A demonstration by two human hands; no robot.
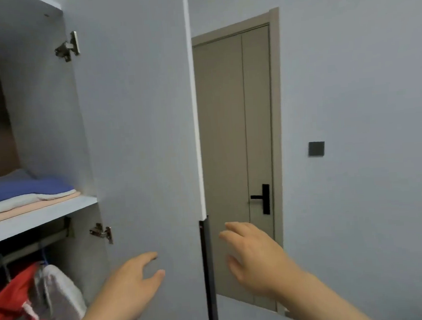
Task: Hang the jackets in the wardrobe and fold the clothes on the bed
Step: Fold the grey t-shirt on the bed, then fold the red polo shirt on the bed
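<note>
Two bare hands reach forward at the bottom of the view. The left hand [134, 287] is open, fingers loosely spread and holding nothing; its fingertips lie against or just in front of the inner face of the open wardrobe door [141, 139] — whether they touch it cannot be told. The right hand [257, 259] is also open and empty, fingers spread and slightly bent, just to the right of the door's free edge, near the black handle strip [208, 272] that runs down that edge.

Left of the door, inside the wardrobe, a red jacket [12, 298] and a pale grey jacket [61, 290] hang side by side from the rail [24, 250]. Above the rail, a shelf [46, 213] carries a stack of folded clothes [27, 195] — blue on top, then white, then peach. Two metal hinges [68, 47] join the door to the wardrobe side.

Beyond the right hand stands a closed beige room door [235, 133] with a black lever handle [262, 197], and a dark wall switch [316, 148] sits on the grey wall to its right.
</note>
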